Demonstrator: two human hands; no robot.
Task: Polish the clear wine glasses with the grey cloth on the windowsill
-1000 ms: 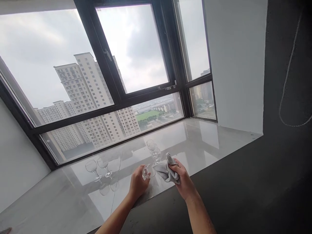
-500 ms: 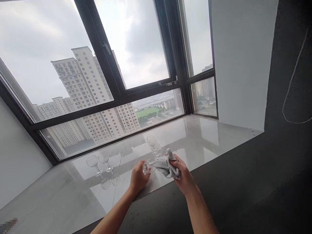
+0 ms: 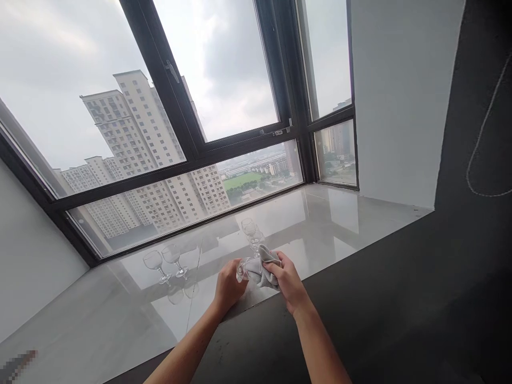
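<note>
My left hand (image 3: pixel 231 284) is closed around a clear stemmed glass (image 3: pixel 242 269), which lies tilted on its side with its bowl toward the right. A grey cloth (image 3: pixel 264 274) is gripped in my right hand (image 3: pixel 288 280), and part of it sits at the glass's mouth, seemingly inside the bowl. Just beyond the cloth stand more stemmed glasses (image 3: pixel 248 228), partly overlapping one another. To the left, two upright stemmed glasses, a nearer one (image 3: pixel 153 260) and one beside it (image 3: pixel 172 254), stand close together with reflections below them.
The glossy grey windowsill (image 3: pixel 120 325) ends at a front edge just below my hands, with a dark wall (image 3: pixel 380 298) beneath. Dark window frames (image 3: pixel 240 151) rise behind it. A beaded cord (image 3: pixel 476 160) hangs at the right. A blurred object (image 3: pixel 18 367) lies at the lower left.
My right hand has moved left with the cloth, bringing it into the glass's mouth. The left hand keeps its hold. The view has shifted slightly.
</note>
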